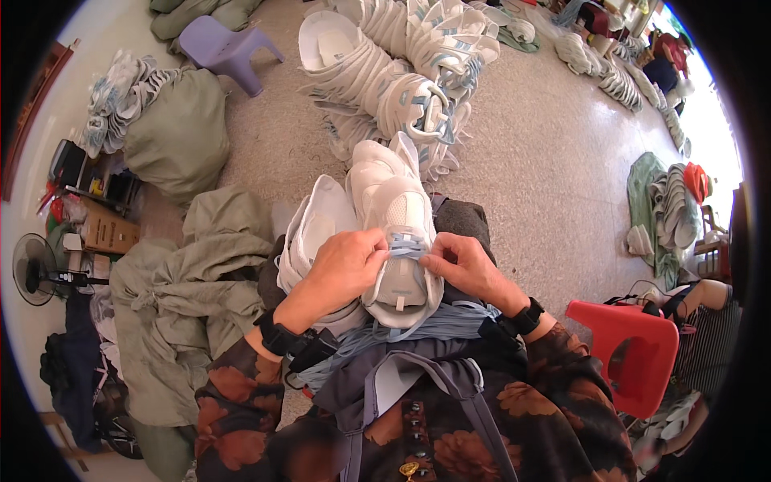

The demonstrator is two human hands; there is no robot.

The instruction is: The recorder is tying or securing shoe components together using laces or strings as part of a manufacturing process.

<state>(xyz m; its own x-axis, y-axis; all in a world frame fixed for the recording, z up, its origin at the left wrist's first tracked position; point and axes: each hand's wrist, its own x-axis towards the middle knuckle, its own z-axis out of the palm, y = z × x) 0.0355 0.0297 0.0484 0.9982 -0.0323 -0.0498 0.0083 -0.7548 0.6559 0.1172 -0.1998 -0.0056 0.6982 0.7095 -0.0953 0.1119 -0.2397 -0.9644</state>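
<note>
A white and grey sneaker upper (397, 205) lies on my lap, its collar end toward me. Light blue shoelace (408, 245) crosses its eyelet area. My left hand (344, 261) is closed in a pinch on the lace at the left row of eyelets. On the opposite side, my right hand (470, 267) pinches the lace between thumb and index finger. More white uppers (323, 217) rest against the left side, partly behind my left hand. A bundle of loose blue laces (401, 341) lies across my lap below the upper.
Ahead on the floor stand nested stacks of white uppers (365, 76). A purple stool (225, 48) and green-grey sacks (181, 132) are to the left, with a fan (36, 269). At right are a red plastic chair (626, 353), more stacked uppers (675, 209) and a seated person's arm.
</note>
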